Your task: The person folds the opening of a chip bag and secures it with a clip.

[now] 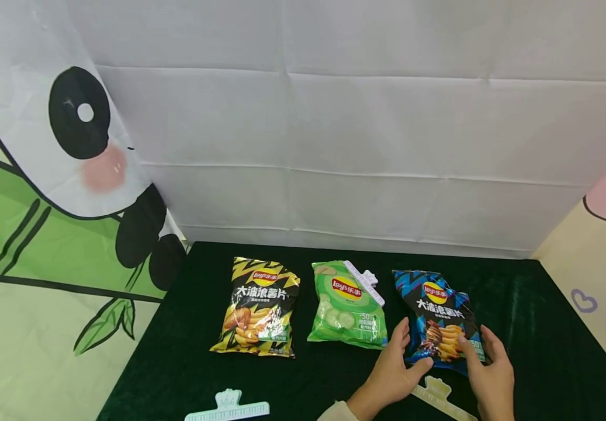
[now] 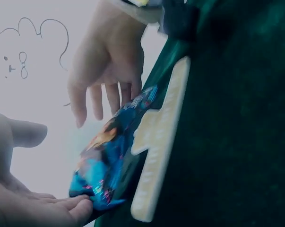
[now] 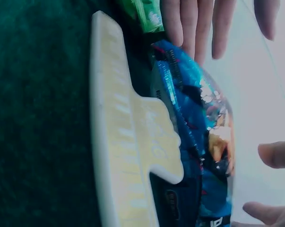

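Observation:
A blue-and-black Lay's chip bag (image 1: 442, 321) lies face up at the right of the table, between my two hands. My left hand (image 1: 391, 371) is at its lower left edge, thumb spread away from the fingers. At the lower right edge is my right hand (image 1: 494, 374), its thumb over the bag's front. In the left wrist view, left fingers (image 2: 76, 208) touch the bag's end and the thumb stands apart. The right wrist view shows extended left fingers (image 3: 194, 28) against the bag. A pale yellow bag clip (image 1: 442, 397) lies just in front of it.
A green Lay's bag (image 1: 334, 321) with a white clip (image 1: 364, 283) across its top corner lies left of the blue one. Farther left is a yellow-and-black chip bag (image 1: 258, 310). A pale blue clip (image 1: 229, 406) sits at the front. White cloth (image 1: 360, 146) rises behind the dark green table.

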The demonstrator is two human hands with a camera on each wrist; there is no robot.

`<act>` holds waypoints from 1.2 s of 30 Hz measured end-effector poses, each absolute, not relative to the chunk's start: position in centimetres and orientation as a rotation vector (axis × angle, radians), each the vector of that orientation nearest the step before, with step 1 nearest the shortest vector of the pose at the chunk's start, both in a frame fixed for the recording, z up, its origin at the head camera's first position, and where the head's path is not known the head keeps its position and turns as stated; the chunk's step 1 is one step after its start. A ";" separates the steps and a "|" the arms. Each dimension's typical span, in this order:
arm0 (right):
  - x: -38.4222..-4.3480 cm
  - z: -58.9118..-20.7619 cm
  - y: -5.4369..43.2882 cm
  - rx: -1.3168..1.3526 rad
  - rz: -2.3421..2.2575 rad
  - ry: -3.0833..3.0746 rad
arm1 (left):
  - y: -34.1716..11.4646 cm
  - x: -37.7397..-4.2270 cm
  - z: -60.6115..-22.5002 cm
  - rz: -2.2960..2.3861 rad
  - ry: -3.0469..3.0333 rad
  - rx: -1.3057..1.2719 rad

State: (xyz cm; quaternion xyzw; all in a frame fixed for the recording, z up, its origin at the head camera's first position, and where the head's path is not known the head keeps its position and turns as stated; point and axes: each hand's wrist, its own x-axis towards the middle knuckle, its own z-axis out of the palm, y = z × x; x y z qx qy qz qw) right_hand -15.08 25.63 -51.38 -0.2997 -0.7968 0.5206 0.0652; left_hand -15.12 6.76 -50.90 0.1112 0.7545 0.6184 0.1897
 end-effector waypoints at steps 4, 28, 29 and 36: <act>-15.1 -52.0 26.2 -0.946 1.610 -2.430 | 7.8 -15.1 -51.4 1.684 2.131 0.239; -14.7 -51.6 26.7 -1.034 1.762 -2.425 | 8.5 -15.2 -51.4 1.661 2.174 0.217; -14.6 -51.6 26.8 -1.028 1.767 -2.427 | 8.5 -15.2 -51.4 1.663 2.173 0.219; -14.4 -51.2 26.8 -1.036 1.818 -2.371 | 8.3 -14.9 -50.7 1.662 2.178 0.263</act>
